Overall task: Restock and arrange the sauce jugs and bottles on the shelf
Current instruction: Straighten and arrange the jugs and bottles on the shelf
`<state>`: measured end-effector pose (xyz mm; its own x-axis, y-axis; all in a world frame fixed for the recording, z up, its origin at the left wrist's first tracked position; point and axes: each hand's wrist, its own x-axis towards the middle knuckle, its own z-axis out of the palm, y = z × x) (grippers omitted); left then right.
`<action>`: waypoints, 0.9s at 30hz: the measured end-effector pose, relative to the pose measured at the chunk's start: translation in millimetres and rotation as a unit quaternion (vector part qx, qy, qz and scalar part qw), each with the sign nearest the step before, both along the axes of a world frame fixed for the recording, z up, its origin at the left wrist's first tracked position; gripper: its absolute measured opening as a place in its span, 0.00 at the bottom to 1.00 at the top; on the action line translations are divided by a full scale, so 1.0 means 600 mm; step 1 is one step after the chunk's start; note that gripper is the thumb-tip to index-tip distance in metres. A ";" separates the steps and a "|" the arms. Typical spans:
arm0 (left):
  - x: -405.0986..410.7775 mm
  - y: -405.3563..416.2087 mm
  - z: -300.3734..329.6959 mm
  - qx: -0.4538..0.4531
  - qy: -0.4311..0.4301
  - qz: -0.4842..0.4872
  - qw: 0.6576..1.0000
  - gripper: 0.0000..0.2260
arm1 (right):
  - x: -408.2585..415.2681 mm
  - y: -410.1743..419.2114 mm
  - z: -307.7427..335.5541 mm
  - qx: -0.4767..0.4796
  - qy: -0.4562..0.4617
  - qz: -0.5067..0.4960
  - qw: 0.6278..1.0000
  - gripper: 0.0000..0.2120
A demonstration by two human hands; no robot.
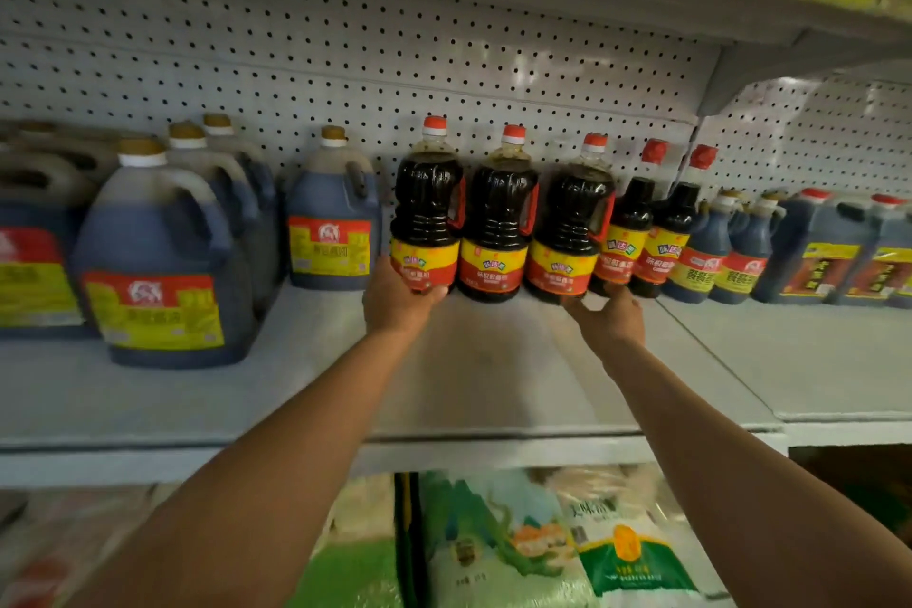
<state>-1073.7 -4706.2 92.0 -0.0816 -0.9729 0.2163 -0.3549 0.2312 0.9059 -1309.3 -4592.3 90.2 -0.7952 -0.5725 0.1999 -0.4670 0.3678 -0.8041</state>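
At frame centre, three upright red-capped bottles stand in a row on the shelf (493, 375). The left hand (395, 296) cups the left bottle (427, 212) at its base; the right hand (609, 316) touches the right bottle (572, 222) low down, fingers hidden, grip unclear.

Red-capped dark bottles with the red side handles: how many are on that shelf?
3, side by side mid-shelf: left bottle with the left hand at its base, middle bottle, right bottle with the right hand at its base. More may hide behind.
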 end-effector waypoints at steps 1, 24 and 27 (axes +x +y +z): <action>0.010 0.032 -0.008 0.013 -0.009 0.012 1.000 0.38 | 0.010 0.024 0.000 0.010 0.010 0.022 1.000 0.36; 0.153 0.518 -0.370 0.198 -0.203 0.004 0.959 0.31 | 0.178 0.420 -0.343 0.245 0.080 0.288 0.922 0.29; 0.156 0.537 -0.475 0.245 -0.202 -0.019 0.948 0.29 | 0.178 0.447 -0.450 0.302 0.035 0.271 0.913 0.26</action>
